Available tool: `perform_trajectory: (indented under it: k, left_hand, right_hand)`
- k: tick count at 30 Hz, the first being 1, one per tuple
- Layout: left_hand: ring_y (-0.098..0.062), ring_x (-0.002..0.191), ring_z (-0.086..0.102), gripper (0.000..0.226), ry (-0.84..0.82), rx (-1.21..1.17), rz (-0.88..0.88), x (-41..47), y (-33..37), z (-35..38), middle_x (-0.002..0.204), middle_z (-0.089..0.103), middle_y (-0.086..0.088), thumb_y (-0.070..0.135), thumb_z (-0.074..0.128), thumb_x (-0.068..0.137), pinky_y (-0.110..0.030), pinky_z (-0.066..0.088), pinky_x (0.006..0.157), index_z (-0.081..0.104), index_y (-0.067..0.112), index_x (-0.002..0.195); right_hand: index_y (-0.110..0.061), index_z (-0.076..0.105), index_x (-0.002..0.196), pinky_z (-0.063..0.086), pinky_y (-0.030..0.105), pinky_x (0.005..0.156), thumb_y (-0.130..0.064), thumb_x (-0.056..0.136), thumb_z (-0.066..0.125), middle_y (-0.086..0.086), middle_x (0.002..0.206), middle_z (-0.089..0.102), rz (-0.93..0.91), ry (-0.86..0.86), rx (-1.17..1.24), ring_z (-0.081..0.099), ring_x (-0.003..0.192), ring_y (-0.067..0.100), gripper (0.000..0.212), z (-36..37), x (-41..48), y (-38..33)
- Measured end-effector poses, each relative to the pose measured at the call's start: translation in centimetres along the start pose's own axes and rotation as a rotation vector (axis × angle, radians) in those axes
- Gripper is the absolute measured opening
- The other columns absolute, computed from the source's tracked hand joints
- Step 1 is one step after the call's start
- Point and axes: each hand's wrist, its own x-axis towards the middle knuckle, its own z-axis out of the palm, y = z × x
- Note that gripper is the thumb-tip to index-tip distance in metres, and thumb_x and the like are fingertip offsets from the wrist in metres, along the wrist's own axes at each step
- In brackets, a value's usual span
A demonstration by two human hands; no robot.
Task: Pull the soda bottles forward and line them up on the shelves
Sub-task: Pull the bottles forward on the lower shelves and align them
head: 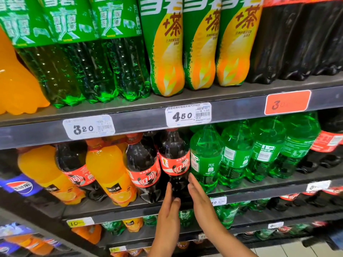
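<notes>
Both hands flat, fingers straight, palms facing each other, gripping nothing. Left hand (168, 206) sits at 7 o'clock of the cola bottle (174, 160), fingertips beside its dark lower body. Right hand (201, 199) sits at 5 o'clock, fingertips up at the label's right edge, in the gap to the green bottle (205, 160). Can't tell if either hand actually touches it.

Cola bottle stands upright on the middle shelf (74, 210), set slightly back from the front edge. A second cola bottle (143, 167) is at its 9 o'clock, leaning left, with an orange bottle (109, 169) further out at 9. The 4.50 price tag (188, 114) is at 12 o'clock.
</notes>
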Motion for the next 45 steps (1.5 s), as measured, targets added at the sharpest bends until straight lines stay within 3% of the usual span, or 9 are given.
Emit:
perform_trajectory:
  k: [5,10,20,23,28,31,34,39,45]
  left_hand:
    - [0.015,0.119,0.038,0.054,0.017,-0.002,-0.010,0.1,0.4,0.3,0.139,0.032,0.030,0.018,0.042,0.100,-0.015,0.029,0.099,0.028,0.045,0.145]
    - [0.004,0.133,0.031,0.050,0.117,0.008,0.011,-0.4,0.7,1.6,0.146,0.031,0.026,0.023,0.041,0.101,-0.020,0.027,0.104,0.030,0.042,0.146]
    - [0.003,0.133,0.034,0.053,-0.006,-0.046,-0.007,-0.9,1.5,0.9,0.146,0.031,0.027,0.023,0.041,0.102,-0.025,0.029,0.110,0.025,0.048,0.146]
    - [0.000,0.129,0.041,0.047,0.048,-0.011,0.034,-0.9,1.6,0.7,0.142,0.043,0.017,0.017,0.045,0.100,-0.021,0.033,0.104,0.038,0.032,0.144]
    - [0.011,0.112,0.052,0.037,-0.077,0.099,0.076,-0.9,1.7,1.7,0.129,0.057,0.011,0.007,0.051,0.096,-0.004,0.039,0.089,0.054,0.032,0.124]
    - [0.021,0.112,0.045,0.044,-0.207,0.161,0.088,-0.7,1.5,2.8,0.138,0.047,0.022,0.019,0.051,0.097,-0.003,0.036,0.091,0.044,0.044,0.132]
    - [0.008,0.134,0.029,0.058,-0.296,0.174,0.059,-0.8,1.4,4.1,0.149,0.026,0.027,0.032,0.048,0.098,-0.024,0.027,0.112,0.022,0.049,0.146]
    - [0.001,0.139,0.022,0.069,-0.304,0.146,0.021,-0.7,1.1,6.0,0.148,0.014,0.031,0.041,0.046,0.097,-0.029,0.022,0.114,-0.001,0.057,0.145]
    - [0.019,0.116,0.045,0.063,-0.191,-0.066,0.009,1.0,1.5,6.0,0.139,0.039,0.025,0.004,0.045,0.098,-0.012,0.040,0.095,0.023,0.044,0.141]
  right_hand:
    - [-0.052,0.036,0.134,0.026,0.009,0.097,-0.036,0.100,0.040,-0.028,0.144,0.035,-0.005,-0.025,-0.047,0.034,0.120,-0.020,0.038,0.3,-0.6,0.6]
    - [-0.060,0.035,0.129,0.025,0.018,0.103,-0.045,0.098,0.040,-0.032,0.142,0.034,0.006,-0.086,-0.071,0.031,0.129,-0.012,0.034,-1.2,-1.2,0.3]
    - [-0.042,0.028,0.145,0.025,0.021,0.106,-0.034,0.100,0.042,-0.027,0.142,0.033,-0.024,-0.058,-0.067,0.032,0.131,-0.007,0.048,0.3,-0.8,-0.2]
    - [-0.039,0.042,0.139,0.032,0.019,0.104,-0.037,0.098,0.046,-0.024,0.139,0.045,-0.027,-0.054,-0.066,0.042,0.127,-0.007,0.041,-0.4,-1.1,-0.4]
    - [-0.031,0.068,0.102,0.050,0.044,0.095,-0.021,0.097,0.053,-0.009,0.102,0.072,-0.119,0.240,-0.145,0.066,0.099,0.009,0.019,-3.9,-1.9,-0.5]
    - [-0.042,0.063,0.108,0.045,0.035,0.100,-0.031,0.095,0.053,-0.019,0.113,0.066,-0.117,0.352,-0.180,0.059,0.110,0.002,0.020,-6.3,-2.1,-0.8]
    - [-0.053,0.052,0.122,0.037,0.019,0.094,-0.040,0.097,0.048,-0.027,0.129,0.054,-0.052,0.297,-0.214,0.049,0.121,-0.004,0.029,-7.2,-1.7,-1.8]
    - [-0.046,0.031,0.143,0.023,0.021,0.103,-0.039,0.100,0.039,-0.028,0.141,0.030,-0.034,0.213,-0.238,0.031,0.130,-0.005,0.044,-6.7,-0.7,-2.4]
    - [-0.055,0.027,0.141,0.027,0.021,0.107,-0.028,0.099,0.046,-0.029,0.144,0.028,-0.023,0.083,-0.161,0.031,0.127,-0.013,0.053,-6.2,-2.5,-0.4]
